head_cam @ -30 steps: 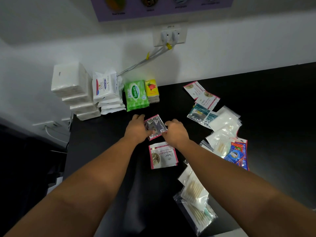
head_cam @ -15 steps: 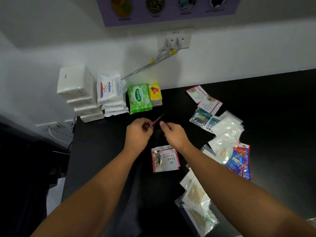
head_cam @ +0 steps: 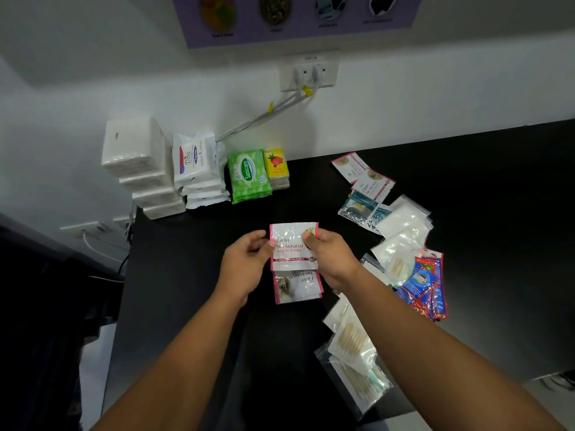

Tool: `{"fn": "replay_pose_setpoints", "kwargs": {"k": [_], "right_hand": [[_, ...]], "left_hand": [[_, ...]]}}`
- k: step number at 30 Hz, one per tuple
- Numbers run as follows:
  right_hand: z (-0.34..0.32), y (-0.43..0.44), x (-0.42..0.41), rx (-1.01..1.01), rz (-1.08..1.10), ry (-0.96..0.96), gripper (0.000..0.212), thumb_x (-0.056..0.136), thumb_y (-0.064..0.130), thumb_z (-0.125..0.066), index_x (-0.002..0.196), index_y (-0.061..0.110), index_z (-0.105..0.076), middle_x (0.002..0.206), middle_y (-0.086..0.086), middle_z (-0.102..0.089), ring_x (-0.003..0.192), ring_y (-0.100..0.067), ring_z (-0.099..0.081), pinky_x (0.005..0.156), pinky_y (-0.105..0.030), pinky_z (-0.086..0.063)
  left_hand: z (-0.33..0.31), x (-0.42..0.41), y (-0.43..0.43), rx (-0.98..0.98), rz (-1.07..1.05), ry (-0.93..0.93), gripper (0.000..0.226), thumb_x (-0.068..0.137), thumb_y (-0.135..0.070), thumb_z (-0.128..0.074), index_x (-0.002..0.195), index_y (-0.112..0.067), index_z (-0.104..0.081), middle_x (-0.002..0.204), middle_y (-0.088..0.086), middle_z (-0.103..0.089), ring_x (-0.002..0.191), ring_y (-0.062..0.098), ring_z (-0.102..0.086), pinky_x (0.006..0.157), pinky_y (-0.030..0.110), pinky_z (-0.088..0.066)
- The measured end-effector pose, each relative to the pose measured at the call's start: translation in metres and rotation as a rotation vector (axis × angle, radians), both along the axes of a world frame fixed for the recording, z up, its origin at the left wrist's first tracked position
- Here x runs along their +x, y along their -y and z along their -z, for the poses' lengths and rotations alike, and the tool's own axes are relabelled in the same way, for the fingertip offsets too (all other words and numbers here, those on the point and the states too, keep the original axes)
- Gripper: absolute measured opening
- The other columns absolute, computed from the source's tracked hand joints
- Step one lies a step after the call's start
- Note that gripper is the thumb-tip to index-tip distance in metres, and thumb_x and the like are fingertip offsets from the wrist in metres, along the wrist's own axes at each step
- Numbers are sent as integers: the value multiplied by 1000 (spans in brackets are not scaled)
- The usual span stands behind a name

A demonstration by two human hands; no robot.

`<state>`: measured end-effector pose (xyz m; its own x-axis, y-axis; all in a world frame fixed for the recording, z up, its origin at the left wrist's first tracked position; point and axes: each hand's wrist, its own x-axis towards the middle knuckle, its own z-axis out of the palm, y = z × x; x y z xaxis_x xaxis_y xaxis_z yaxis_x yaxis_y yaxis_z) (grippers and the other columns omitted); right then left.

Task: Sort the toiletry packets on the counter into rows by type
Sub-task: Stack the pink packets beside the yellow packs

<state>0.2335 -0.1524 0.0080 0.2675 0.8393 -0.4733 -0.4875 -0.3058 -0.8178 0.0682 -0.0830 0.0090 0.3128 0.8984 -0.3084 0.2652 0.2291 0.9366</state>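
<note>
pink-edged white dove sachet (head_cam: 294, 244) is being held upright above the black counter (head_cam: 482, 197), its printed face turned toward the camera. the left hand (head_cam: 245, 265) is pinching its left edge, with the thumb on the front. the right hand (head_cam: 331, 259) is pinching its right edge the same way, with the thumb pressing near the top corner. a second dove sachet (head_cam: 297, 289) is lying flat on the counter just below the held one, its print upside down. two more matching sachets (head_cam: 371, 186) are lying overlapped at the back right, with a teal sachet (head_cam: 361, 209) just in front of them. clear bags of white pads (head_cam: 404, 225), red-and-blue packets (head_cam: 427, 290) and bags of cotton swabs (head_cam: 354, 346) are lying loosely spread on the right. white tissue packs (head_cam: 137, 157), dove wipes (head_cam: 194, 160), a green sanicare pack (head_cam: 249, 175) and a yellow pack (head_cam: 275, 164) are sitting along the wall.
</note>
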Motion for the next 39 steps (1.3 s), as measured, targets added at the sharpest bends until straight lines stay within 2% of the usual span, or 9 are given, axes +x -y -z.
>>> {"fn": "replay_pose_setpoints", "kwargs": {"k": [3,6,9,13,18,28,32,34,39], "right_hand": [[-4,5,1,12,10,53,17,100,16,-55,104,7,-70,99,-17,-75,91,-33,-73,72,-44,-61],[-1,10,7,-111,36,394,11,92,18,-67,87,10,-73,87,-14,-76,82,-33,-74,76,-48,-61],[8,14,10,-260,-40,762,16,86,25,-75,76,13,-71,77,-9,-72,65,-22,-66,64,-33,-55],[19,21,5,-400,-180,1025,9,87,23,-72,81,18,-67,76,-2,-68,72,-17,-65,64,-27,-53],[21,22,0,-479,-294,1095,30,87,39,-71,80,12,-63,68,-1,-61,65,-19,-60,49,-21,-35],[17,-7,1,-536,-419,1117,10,88,10,-67,96,4,-68,94,-13,-69,82,-27,-68,63,-29,-53],[12,-14,15,-497,-494,1124,22,86,30,-71,89,10,-62,88,-8,-66,73,-21,-64,55,-28,-50],[7,-17,34,-470,-499,1127,30,85,41,-70,82,12,-61,83,-8,-65,70,-21,-63,53,-25,-46],[-7,-34,115,-317,-404,1337,32,93,33,-58,100,5,-71,98,-16,-69,93,-33,-65,78,-34,-53]], "left_hand": [[-3,-1,-3,-147,63,24,20,90,-19,-73,109,-21,-70,93,-3,-78,75,6,-70,66,23,-51],[1,0,1,-155,54,-40,8,87,-15,-75,95,-17,-74,85,1,-78,67,7,-67,60,22,-52],[12,1,8,-144,54,-175,5,87,-15,-76,90,-18,-73,81,0,-77,68,8,-69,57,20,-51],[26,-1,17,-61,98,-414,10,85,-18,-78,91,-17,-71,89,1,-75,80,12,-71,72,29,-60],[27,0,23,76,149,-551,29,83,-24,-80,109,-13,-71,85,-7,-68,79,7,-66,67,19,-52],[20,17,8,78,157,-685,6,81,-21,-80,83,-24,-77,76,-3,-73,62,6,-67,52,19,-50],[11,25,-8,142,254,-862,16,77,-32,-80,81,-17,-75,74,1,-70,73,18,-68,64,26,-51],[4,37,-17,233,218,-827,24,81,-26,-78,99,-11,-73,87,6,-74,90,24,-70,79,29,-55],[-10,113,-39,428,260,-636,33,88,-22,-71,118,-9,-69,109,7,-74,105,22,-68,90,21,-44]]}}
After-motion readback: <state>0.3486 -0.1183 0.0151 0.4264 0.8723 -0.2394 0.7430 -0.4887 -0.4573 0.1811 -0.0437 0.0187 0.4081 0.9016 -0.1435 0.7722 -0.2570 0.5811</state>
